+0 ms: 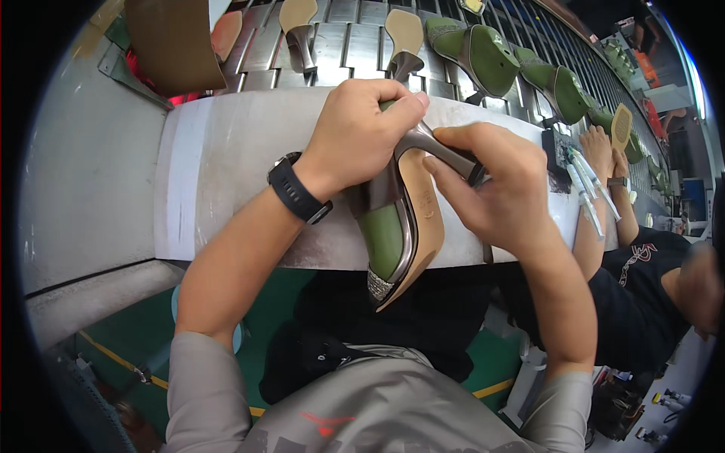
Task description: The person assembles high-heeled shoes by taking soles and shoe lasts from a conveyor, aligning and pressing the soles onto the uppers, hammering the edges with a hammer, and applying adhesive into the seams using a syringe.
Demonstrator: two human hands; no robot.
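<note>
A high-heeled shoe (423, 215) lies across the near edge of the pale work surface, its tan sole turned up and its glittery pointed toe toward me. Green shows inside its dark metallic upper. My left hand (366, 128) is closed around the heel end of the shoe, a dark watch on that wrist. From the right, my right hand (495, 177) grips the grey heel, thumb and fingers pressed along it near its tip. My left fingers hide the back of the shoe.
Beyond the pale work surface (234, 162), a slatted metal conveyor (347, 45) carries several shoes, among them a green-lined one (483, 60). Several syringes (585, 177) stand in a dark holder at the right. A co-worker (630, 279) in black handles a shoe there. A brown panel (174, 45) hangs at upper left.
</note>
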